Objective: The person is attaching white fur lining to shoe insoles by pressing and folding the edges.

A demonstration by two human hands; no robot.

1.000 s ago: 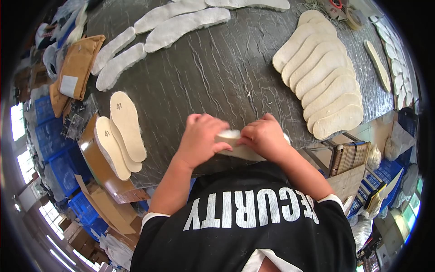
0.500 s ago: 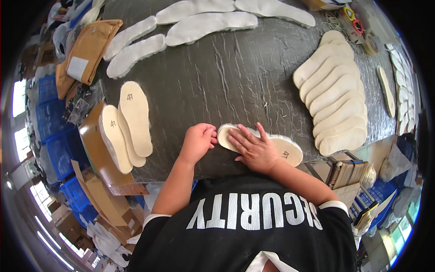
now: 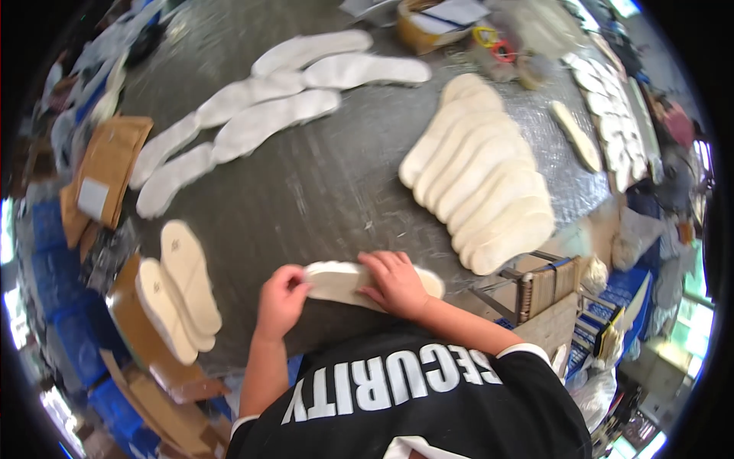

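Note:
A cream insole [image 3: 340,282] with a fluffy white edge lies crosswise at the table's near edge, in front of my body. My left hand [image 3: 282,297] is closed at its left end, thumb and forefinger pinching the tip. Over the right half of the insole, my right hand [image 3: 396,284] is closed, with fingers along the far edge and thumb on the cream face. Part of the insole is hidden under this hand. To the left, a few cream insoles [image 3: 191,279] with dark markings lie overlapped.
A fanned stack of cream insoles [image 3: 489,180] lies to the right. White fleecy insoles [image 3: 264,126] form rows at the far left. A brown paper package [image 3: 115,164] sits at the left edge. Scissors [image 3: 502,52] and tape [image 3: 533,70] lie at the back. A single insole [image 3: 575,136] lies farther right.
My left hand has come onto the insole's left tip. My right hand has gone from lying flat on the insole to gripping it. The whole view has shifted and turned.

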